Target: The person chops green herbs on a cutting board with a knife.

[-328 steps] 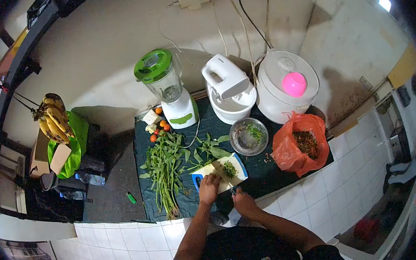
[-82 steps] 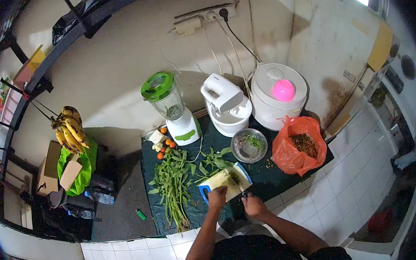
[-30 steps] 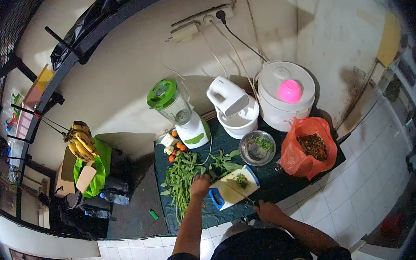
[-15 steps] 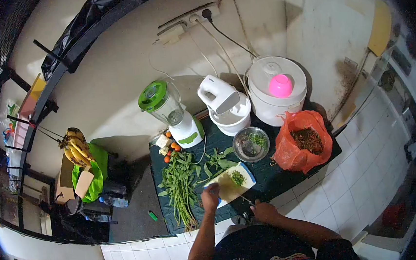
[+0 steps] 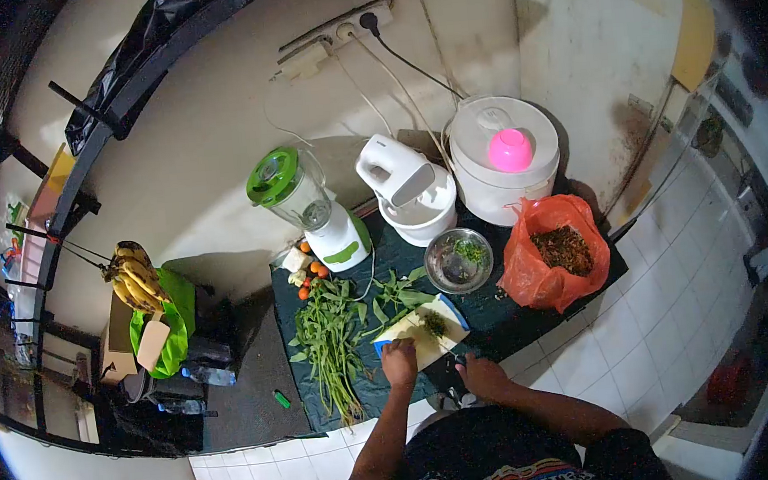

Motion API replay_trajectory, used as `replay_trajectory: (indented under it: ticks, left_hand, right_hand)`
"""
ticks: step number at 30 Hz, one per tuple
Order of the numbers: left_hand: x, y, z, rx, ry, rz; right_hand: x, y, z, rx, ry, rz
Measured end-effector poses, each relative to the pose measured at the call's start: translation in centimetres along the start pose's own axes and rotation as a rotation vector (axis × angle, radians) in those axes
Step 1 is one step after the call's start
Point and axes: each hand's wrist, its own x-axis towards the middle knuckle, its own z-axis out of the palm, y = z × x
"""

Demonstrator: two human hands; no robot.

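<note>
At the left of the cloth-covered tabletop, a bunch of leafy greens is lying with its leaves toward the blender and its roots toward the person. Just to its right, the left hand is resting at the handle end of the cutting board, its fingers curling downward; whether it is pinching any stems I cannot tell. From that end the board's long axis is running rightward and slightly away. A pile of chopped greens is sitting toward the board's far right part, ahead and to the right of the left hand, which is the nearer of the two. The knife is slanting leftward and away, its blade pointing toward that pile. Farther right, the right hand is closing its fingers around the handle, just off the board's near edge. Beyond, the metal bowl and, rightmost, the red plastic bag are keeping their places. Unlike a second earlier, when it was reaching to the leafy bunch, the left hand is now staying at the board.
</note>
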Motion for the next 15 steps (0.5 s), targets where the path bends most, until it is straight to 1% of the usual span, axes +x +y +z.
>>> replay_trajectory:
  ticks: [1,3,5,6,8,12,14,15]
  left_hand:
    - [-0.1,0.1,-0.1,-0.014,-0.020,-0.017]
    - [0.0,-0.2,0.3,-0.031,-0.040,-0.037]
    - [0.0,-1.1,1.2,-0.078,-0.124,0.019]
    - [0.0,-0.9,1.0,-0.080,-0.128,0.012]
    - [0.1,-0.6,0.4,-0.178,-0.134,-0.010]
    - [0.1,-0.5,0.3,-0.188,-0.137,0.004]
    - [0.2,-0.7,-0.1,-0.127,-0.184,0.086]
    - [0.3,-0.6,-0.1,-0.129,-0.182,0.090]
  right_hand:
    - [0.1,0.1,0.3,-0.008,0.015,-0.036]
    - [0.3,0.2,0.7,-0.015,0.019,-0.013]
    - [0.3,0.4,0.7,-0.025,0.020,0.010]
    - [0.4,0.6,0.9,-0.015,0.014,0.001]
    - [0.6,0.8,1.5,-0.004,0.001,-0.009]
    - [1.1,0.3,1.5,-0.028,0.031,-0.007]
    - [1.1,-0.4,1.2,-0.027,0.046,-0.006]
    - [1.1,-0.8,1.0,-0.044,0.051,-0.022]
